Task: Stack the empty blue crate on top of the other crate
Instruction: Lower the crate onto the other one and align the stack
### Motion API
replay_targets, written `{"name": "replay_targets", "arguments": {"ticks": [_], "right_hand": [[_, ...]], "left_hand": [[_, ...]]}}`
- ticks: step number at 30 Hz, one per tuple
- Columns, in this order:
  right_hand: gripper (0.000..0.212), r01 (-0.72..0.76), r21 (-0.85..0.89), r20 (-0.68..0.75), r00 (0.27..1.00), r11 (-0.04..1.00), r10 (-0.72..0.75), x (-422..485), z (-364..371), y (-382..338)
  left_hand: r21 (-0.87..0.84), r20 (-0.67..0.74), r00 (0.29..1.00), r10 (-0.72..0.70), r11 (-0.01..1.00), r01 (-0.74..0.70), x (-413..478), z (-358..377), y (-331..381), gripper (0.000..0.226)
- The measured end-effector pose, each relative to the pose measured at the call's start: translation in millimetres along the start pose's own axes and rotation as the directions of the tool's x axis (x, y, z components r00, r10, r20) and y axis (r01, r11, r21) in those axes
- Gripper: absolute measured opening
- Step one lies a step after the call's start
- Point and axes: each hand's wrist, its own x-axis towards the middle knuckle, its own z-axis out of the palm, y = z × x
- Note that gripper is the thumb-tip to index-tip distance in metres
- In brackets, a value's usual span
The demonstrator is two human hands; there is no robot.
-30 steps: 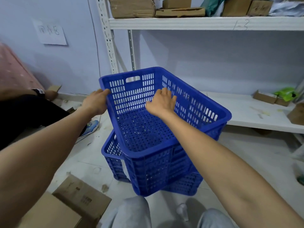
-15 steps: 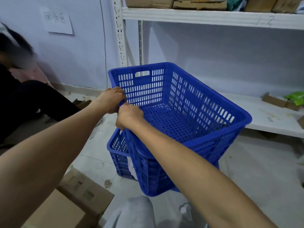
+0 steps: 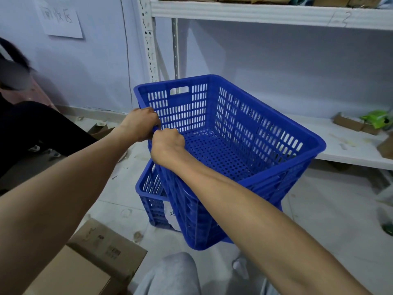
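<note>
1. Pale floor, scuffed; lower blue crate stands on it, below both hands.
2. Cardboard box on floor, under left forearm.
3. White shelf, right of hands, carries small cartons.

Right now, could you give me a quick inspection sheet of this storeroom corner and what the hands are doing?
Surface: pale floor, scuffed, with scraps.
Job's things: empty blue crate tilted, partly over the lower blue crate, not yet seated.
Clutter: cardboard box at lower left; small boxes and green packet on the low shelf.
Hands: left hand and right hand both closed on the upper crate's left rim.
Cables: thin wire down the wall.
Surroundings: metal shelving, paper sign, another person seated at left.
</note>
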Motion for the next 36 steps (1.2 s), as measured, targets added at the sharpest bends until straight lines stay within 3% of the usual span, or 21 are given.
{"name": "replay_targets", "arguments": {"ticks": [20, 36], "right_hand": [[0.020, 0.026, -0.058, -0.076, 0.997, 0.998, -0.031, -32.6, -10.8, 43.8], [0.034, 0.010, -0.110, -0.187, 0.982, 0.994, -0.031, -51.4, -16.0, 82.3]], "left_hand": [[0.153, 0.002, 0.988, 0.152, 0.977, -0.150, 8.4, -7.3, 18.1, 0.028], [0.204, -0.041, 0.990, 0.139, 0.971, -0.127, 5.1, -24.0, 44.5, 0.027]]}}
